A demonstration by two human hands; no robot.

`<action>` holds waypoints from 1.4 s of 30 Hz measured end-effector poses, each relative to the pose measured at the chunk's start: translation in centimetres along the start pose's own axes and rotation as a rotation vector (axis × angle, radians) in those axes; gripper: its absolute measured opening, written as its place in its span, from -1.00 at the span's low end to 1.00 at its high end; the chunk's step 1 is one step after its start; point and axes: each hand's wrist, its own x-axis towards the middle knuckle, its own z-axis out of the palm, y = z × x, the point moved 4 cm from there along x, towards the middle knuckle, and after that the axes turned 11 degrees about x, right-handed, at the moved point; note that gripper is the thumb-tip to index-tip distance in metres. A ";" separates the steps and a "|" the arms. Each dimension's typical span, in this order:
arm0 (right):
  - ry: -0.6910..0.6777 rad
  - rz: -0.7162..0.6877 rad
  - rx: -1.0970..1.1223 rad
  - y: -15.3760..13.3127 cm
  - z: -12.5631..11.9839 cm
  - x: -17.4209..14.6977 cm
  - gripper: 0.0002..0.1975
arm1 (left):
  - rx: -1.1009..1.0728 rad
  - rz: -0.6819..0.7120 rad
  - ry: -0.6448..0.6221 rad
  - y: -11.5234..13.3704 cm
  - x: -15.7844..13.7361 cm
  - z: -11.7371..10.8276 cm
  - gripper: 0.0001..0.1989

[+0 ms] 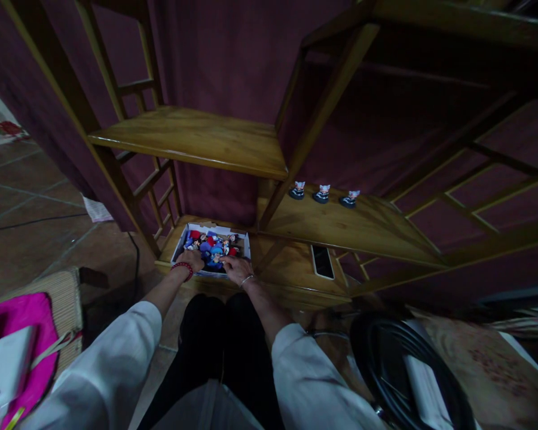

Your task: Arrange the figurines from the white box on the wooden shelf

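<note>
A shallow white cardboard box (pixel 247 243) sits on the lowest shelf, filled with a jumble of small colourful figurines (pixel 211 246) in blue, red, black and white. My left hand (pixel 192 258), with a red bead bracelet at the wrist, reaches over the box's near left side. Its fingertips dip among the figurines and are hidden. My right hand (pixel 237 269), wearing a thin bracelet, comes over the near right rim. Its fingers stretch out, slightly apart, against a light-blue figurine near the middle of the box.
Three small matching figurines (pixel 321 193) stand in a row on the shelf to the right. Below them lies a phone (pixel 323 261). A higher wooden shelf (pixel 192 137) overhangs the box. A coiled black hose (pixel 372 352) is at right; a white device (pixel 9 364) rests on pink cloth at left.
</note>
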 end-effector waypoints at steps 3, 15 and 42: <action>0.011 -0.037 -0.008 -0.3 -0.2 -0.2 -0.69 | 0.024 -0.042 0.026 0.6 -0.8 -0.1 -0.64; -0.143 0.005 -0.181 -1.4 -0.3 -0.5 -0.66 | 0.005 -0.111 0.110 2.4 -2.6 -0.3 -0.62; -0.104 -0.003 -0.168 -1.0 0.0 -0.4 -0.63 | -0.064 -0.149 0.208 1.7 -1.7 0.2 -0.66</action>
